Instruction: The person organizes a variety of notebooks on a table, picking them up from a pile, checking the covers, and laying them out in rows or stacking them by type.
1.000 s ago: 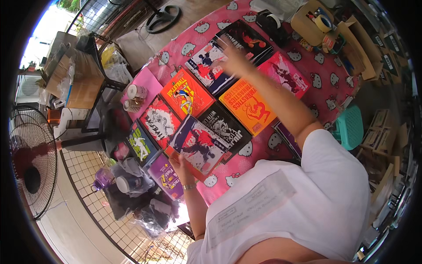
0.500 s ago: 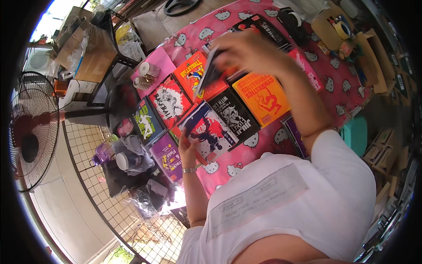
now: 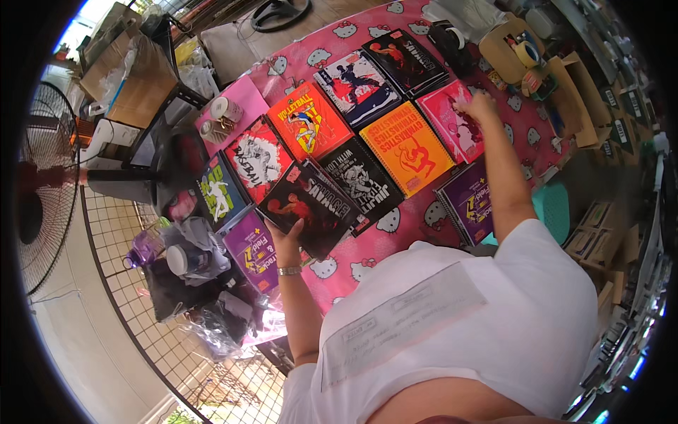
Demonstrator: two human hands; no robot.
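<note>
— Black and red, that notebook [image 3: 311, 208] we hold in our left hand [image 3: 286, 237]: fingers wrapped round its near corner, lifted above the tabletop [image 3: 353, 265].

— And the right hand [image 3: 479, 106]?

— It was raised with a book half a second ago; now it lies flat on the pink notebook [image 3: 452, 124], fingers spread, gripping nothing. We judge that one placed.

— How does ours lie?

— Long axis slanting from the purple notebook [image 3: 253, 249] toward the orange notebook [image 3: 406, 148].
</note>
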